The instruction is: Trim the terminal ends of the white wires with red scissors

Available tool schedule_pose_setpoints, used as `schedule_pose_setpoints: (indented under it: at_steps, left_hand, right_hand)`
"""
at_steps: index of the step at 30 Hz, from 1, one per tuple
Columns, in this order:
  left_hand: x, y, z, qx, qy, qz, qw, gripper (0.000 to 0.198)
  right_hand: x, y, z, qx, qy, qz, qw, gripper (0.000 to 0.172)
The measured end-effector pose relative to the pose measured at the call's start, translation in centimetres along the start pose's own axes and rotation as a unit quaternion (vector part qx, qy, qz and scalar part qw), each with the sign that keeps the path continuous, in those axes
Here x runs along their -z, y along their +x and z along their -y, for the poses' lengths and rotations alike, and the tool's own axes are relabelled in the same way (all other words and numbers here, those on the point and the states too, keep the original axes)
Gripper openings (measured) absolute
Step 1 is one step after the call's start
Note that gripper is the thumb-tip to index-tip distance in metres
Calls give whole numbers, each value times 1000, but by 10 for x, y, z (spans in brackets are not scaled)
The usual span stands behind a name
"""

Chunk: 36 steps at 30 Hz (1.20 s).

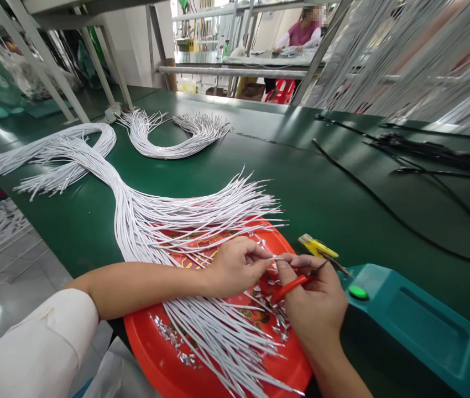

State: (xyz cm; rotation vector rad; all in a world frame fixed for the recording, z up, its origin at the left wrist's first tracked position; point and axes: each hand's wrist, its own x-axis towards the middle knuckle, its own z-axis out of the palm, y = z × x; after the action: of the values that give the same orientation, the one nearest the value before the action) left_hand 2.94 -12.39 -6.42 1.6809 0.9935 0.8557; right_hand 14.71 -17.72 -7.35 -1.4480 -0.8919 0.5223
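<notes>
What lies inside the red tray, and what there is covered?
Silvery pieces and white wires lie inside the red tray. The wires, the left hand and right hand hide parts of it, so anything beneath them cannot be seen.

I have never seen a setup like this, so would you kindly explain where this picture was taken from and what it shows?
There is no robot here: a camera on a person's head looks forward and down at their own bare hands. The left hand pinches a thin pale end, probably of a wire, and the right hand meets it there, also holding a red-handled tool. Below them is a red tray with small shiny pieces in it and long white wires spread across it. The tray rests on a dark green table, with a teal device and black cables on the right. In the background, a co-worker sits at another table.
</notes>
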Motion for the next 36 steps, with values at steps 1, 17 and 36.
schedule_pose_setpoints:
  at_steps: [1,17,36]
  left_hand:
    - [0,0,0,-2,3,0,1000,8]
    - [-1,1,0,46,-62,39,996,8]
    - [1,4,-8,126,-181,76,972,4]
  right_hand:
    - [0,0,0,-3,5,-3,1000,22]
    - [0,0,-2,-1,-5,5,1000,22]
    - [-1,3,1,-76,30,2,997,28]
